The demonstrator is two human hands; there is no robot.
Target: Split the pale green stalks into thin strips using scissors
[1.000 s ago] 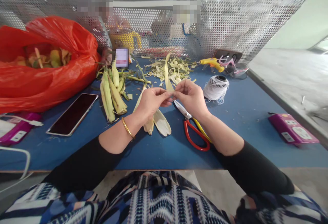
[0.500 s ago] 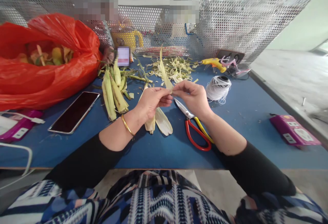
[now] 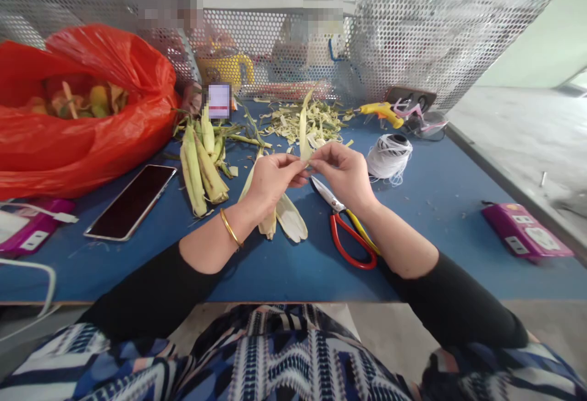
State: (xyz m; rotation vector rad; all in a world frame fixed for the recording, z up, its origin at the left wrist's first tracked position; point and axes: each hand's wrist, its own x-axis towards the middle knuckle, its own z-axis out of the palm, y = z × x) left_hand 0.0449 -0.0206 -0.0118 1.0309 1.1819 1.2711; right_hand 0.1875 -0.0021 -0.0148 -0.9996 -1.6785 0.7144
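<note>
Between my two hands a pale corn husk strip stands up, its tip pointing away from me. My left hand, with a gold bangle at the wrist, pinches the lower end of the strip. The fingertips of my right hand pinch the same end from the other side. Under my left hand lie loose husk pieces on the blue table. Scissors with one red and one yellow handle lie open below my right hand. A spool of white string stands to its right.
On the left are unpeeled corn ears, a phone and a red plastic bag. Husk scraps are heaped at the back. A yellow glue gun and a purple power strip sit on the right; perforated metal panels border the back.
The husk strip has swung from leaning left to leaning slightly right at its tip. Both hands keep their pinch on its lower end and have barely moved.
</note>
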